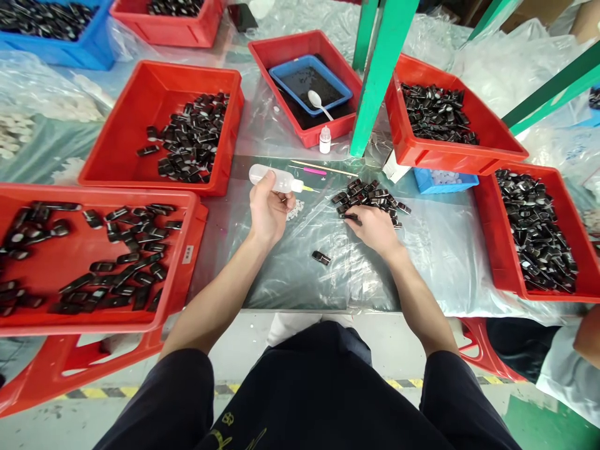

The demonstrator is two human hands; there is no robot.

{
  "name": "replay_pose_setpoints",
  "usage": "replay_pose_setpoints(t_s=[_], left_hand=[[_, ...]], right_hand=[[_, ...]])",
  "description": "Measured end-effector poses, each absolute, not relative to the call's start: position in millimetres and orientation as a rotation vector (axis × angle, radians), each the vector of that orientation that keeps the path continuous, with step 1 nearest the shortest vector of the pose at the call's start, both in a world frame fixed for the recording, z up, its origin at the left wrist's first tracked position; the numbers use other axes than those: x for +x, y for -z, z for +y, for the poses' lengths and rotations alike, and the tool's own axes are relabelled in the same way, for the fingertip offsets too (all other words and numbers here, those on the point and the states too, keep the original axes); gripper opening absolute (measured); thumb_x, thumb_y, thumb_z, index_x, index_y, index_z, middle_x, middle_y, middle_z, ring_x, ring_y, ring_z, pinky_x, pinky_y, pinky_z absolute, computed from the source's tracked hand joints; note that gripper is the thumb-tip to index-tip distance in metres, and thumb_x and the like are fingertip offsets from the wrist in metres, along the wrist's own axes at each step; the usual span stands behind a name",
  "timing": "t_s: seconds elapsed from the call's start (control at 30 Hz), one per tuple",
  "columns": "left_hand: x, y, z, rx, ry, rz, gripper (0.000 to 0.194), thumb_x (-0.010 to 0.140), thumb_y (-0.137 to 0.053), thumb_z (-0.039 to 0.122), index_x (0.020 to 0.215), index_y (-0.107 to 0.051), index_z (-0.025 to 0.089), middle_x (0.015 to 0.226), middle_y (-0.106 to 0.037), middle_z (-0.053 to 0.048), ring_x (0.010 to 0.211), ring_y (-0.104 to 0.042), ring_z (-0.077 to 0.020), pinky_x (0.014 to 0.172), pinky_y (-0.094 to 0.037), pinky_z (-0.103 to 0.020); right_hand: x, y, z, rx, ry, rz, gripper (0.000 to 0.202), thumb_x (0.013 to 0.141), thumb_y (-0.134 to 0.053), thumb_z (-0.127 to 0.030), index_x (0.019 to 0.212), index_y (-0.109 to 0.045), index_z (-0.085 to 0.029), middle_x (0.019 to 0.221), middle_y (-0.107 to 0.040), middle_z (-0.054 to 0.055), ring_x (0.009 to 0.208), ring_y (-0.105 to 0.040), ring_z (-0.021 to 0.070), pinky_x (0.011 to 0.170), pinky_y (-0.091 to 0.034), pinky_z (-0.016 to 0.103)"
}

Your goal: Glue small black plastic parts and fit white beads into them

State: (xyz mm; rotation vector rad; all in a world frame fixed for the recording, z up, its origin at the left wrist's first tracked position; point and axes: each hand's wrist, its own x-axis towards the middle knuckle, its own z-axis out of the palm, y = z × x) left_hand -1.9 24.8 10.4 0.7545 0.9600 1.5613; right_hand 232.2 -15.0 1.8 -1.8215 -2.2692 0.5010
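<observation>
My left hand (269, 209) is closed around a translucent squeeze bottle (276, 179), whose thin yellow tip points right. Below that bottle lies a small patch of white bits (295, 210). My right hand (372, 228) has its fingers pinched on a small black part (352, 219) at the near left edge of a pile of black parts (368, 192). One separate black part (321, 257) rests on the plastic sheet between and nearer than my hands. A pink stick (314, 171) and a thin wooden stick lie beyond the bottle tip.
Red bins of black parts stand at left (180, 262), back left (237, 112), back right (457, 150) and right (497, 250). A red bin (309, 134) holds a blue tray and white spoon. Nearby are a small white bottle (325, 140), green post (379, 81) and blue box (424, 181). A person sits at right.
</observation>
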Motion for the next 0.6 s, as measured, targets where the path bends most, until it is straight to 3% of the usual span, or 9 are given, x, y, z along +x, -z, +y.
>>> replay_pose_setpoints(t_s=[0.27,0.47,0.6], left_hand=[[-3.8,-2.9,26.5,0.768,-1.539,0.911,0.050,0.081,-0.081,0.069,0.074,-0.062,0.023,0.057,-0.055,0.002,0.044,-0.044,-0.0102,0.042,-0.029,-0.031],[-3.0,1.6,25.8,0.809,-1.532,0.932,0.048,0.085,-0.076,0.070,0.074,-0.064,0.025,0.058,-0.054,0.000,0.046,-0.047,-0.0129,0.043,-0.027,-0.033],[-2.6,5.4,26.6,0.814,-1.531,0.944,0.048,0.085,-0.076,0.070,0.074,-0.065,0.025,0.060,-0.054,0.000,0.047,-0.050,-0.0137,0.043,-0.028,-0.033]], right_hand=[[223.3,-3.4,-20.6,-1.479,-0.434,-2.309,0.021,0.107,-0.056,-0.030,0.116,-0.073,-0.022,0.121,-0.070,0.013,0.116,-0.066,0.0289,0.091,-0.053,0.037],[211.6,-4.5,-28.5,-1.475,-0.562,-2.502,0.028,0.112,-0.038,-0.020,0.123,-0.064,-0.019,0.114,-0.076,0.013,0.104,-0.068,0.0279,0.081,-0.046,0.036],[198.8,-4.5,-32.1,-1.568,-0.518,-2.565,0.026,0.111,-0.043,-0.024,0.111,-0.069,-0.019,0.109,-0.078,0.011,0.097,-0.070,0.0261,0.073,-0.039,0.035]])
